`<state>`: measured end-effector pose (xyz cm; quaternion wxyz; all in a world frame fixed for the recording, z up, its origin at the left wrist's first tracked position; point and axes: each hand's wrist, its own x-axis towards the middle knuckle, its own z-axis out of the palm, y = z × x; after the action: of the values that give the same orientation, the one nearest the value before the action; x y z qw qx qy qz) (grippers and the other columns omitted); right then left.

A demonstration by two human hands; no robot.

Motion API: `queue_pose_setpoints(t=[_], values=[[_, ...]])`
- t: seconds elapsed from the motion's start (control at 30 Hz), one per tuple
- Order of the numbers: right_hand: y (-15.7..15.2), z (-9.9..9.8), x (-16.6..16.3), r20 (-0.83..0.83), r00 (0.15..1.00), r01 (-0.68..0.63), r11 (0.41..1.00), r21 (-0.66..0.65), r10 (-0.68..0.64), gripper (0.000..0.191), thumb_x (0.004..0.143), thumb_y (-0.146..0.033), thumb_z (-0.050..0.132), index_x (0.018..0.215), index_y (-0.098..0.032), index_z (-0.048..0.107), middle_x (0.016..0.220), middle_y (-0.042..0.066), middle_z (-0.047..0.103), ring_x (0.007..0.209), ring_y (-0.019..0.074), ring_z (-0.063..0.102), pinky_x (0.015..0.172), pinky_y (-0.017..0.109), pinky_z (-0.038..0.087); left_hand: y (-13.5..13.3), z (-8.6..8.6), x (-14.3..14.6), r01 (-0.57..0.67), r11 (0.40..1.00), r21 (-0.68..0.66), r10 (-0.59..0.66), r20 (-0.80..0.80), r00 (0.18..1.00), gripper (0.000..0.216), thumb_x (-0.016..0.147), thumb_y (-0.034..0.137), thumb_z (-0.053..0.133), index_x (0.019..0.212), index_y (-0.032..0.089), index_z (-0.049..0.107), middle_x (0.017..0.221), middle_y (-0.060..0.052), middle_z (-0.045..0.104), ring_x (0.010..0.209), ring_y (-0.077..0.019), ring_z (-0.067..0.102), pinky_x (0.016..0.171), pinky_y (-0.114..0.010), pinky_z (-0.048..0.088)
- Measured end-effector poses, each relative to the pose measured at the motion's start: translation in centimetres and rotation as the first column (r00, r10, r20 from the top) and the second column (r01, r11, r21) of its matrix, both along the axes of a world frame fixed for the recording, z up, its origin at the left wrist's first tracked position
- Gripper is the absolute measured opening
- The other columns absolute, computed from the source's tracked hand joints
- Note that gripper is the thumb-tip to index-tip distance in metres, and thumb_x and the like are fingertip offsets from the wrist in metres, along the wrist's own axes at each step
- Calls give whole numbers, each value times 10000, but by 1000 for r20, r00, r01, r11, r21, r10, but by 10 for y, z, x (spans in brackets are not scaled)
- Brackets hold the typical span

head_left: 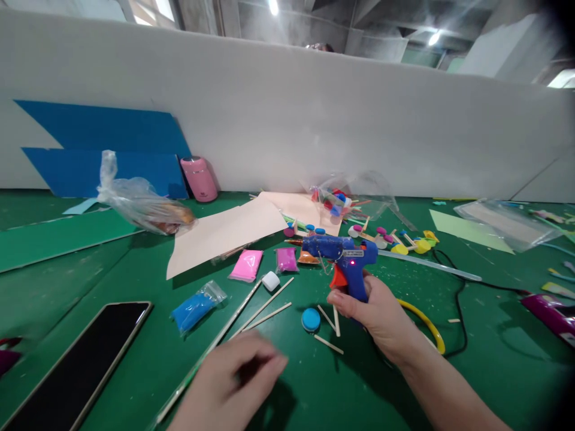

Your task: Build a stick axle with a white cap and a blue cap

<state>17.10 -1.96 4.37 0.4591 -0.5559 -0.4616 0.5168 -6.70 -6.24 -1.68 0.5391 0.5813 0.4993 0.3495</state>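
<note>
phone (81,365), front left | blue bag (196,306), right of it | pink packet (246,265), centre | pink bottle (199,178), by wall | blue sheets (103,149), against wall

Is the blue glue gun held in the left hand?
No, the right hand grips the blue glue gun by its handle, while the left hand is lower, above the green table near the wooden sticks.

Both hands are bare, the left hand (233,383) showing as a soft blur of knuckles and curled fingers cut off by the lower edge, the right hand (377,314) sharper, its wrist and long forearm uncovered down to the bottom corner.
</note>
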Motion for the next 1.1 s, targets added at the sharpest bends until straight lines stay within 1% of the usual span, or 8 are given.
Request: queue_pose_setpoints(t=[0.07,0.1,0.2,0.37,0.5,0.77,0.97,1.1], values=[[1,2,-2,-17,1000,-15,1000,-2,15,290,633,-317,716,791,-159,532,629,-50,542,564,93,495,530,195,395,29,39,46,57,998,-4,-57,-25,998,65,694,225,636,715,177,676,691,-16,628,634,-151,538,572,-237,401],[1,3,-2,-28,999,-19,1000,-3,19,285,636,-310,715,792,-158,532,629,-52,541,563,89,494,527,188,394,40,53,65,55,998,-26,-53,44,998,73,689,221,628,697,171,680,654,-13,622,597,-142,522,543,-228,385],[3,2,-3,-80,996,-30,999,-20,28,284,635,-291,715,801,-155,529,641,-47,547,565,86,502,520,181,405,55,68,95,47,987,-153,-23,155,988,125,675,239,618,641,135,679,513,8,543,461,-97,412,443,-207,302],[8,-5,-5,-103,995,-18,1000,-25,16,261,635,-273,709,786,-165,525,644,-50,549,564,89,506,519,184,414,56,47,89,108,965,-241,-43,260,965,194,690,283,626,605,110,647,536,0,536,466,-73,360,441,-191,264],[13,-9,-10,-69,997,-27,1000,-15,26,243,643,-252,696,784,-163,519,647,-47,541,579,95,505,536,193,409,58,31,86,120,944,-308,7,384,923,166,679,269,649,625,113,636,560,-3,553,475,-66,373,446,-189,264],[18,-14,-16,-79,995,-55,998,-19,54,244,675,-255,671,813,-160,495,642,-47,517,564,87,472,514,191,383,60,20,82,149,914,-379,73,513,855,158,652,247,685,609,108,623,528,13,540,472,-54,381,450,-175,258],[18,-14,-3,136,989,48,998,31,-52,224,731,-358,605,740,-164,493,571,-51,466,538,95,409,501,204,339,64,14,74,141,904,-403,141,594,792,131,675,219,680,633,107,626,564,-3,573,493,-54,407,486,-179,286],[10,-14,9,232,968,94,996,-4,-91,221,711,-353,590,726,-167,471,551,-51,450,527,109,407,506,222,346,70,13,70,136,904,-405,187,662,726,137,698,204,665,623,99,618,561,6,552,465,-34,383,483,-171,284]])
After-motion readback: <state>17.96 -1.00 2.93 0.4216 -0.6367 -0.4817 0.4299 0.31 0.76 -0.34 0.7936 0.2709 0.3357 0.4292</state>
